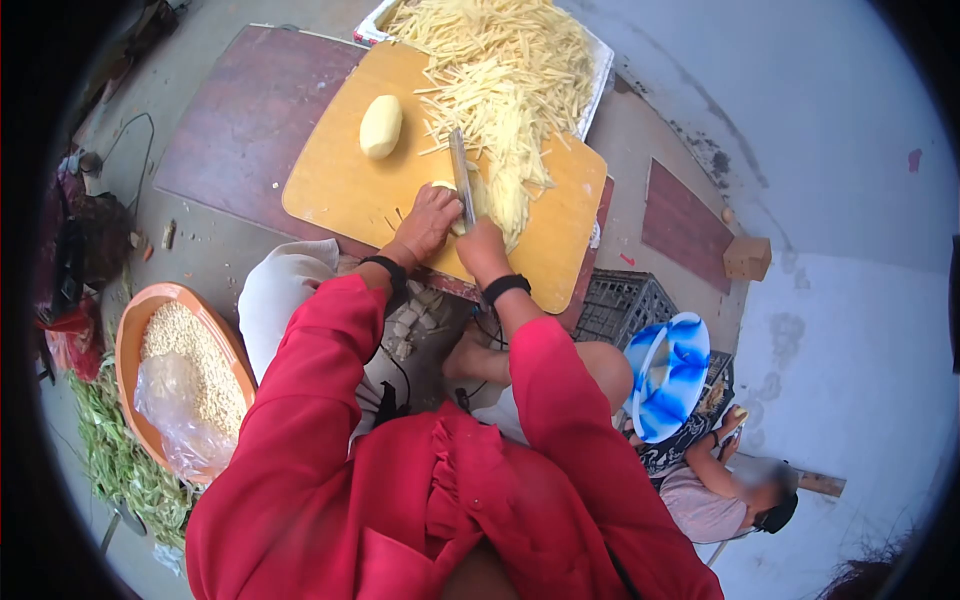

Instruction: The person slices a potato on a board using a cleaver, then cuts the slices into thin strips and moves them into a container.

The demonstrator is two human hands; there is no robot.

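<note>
On yellow cutting board [340,185], pale peeled potato [450,190] under knife [461,180].

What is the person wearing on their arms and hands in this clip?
Loose bright red long sleeves cover both arms. Each wrist carries a black band. The left hand and right hand are bare, with no gloves; any rings are too small to tell.

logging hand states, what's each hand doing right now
left hand: closed on the potato piece, pressing it to the cutting board
right hand: closed on the knife
</note>
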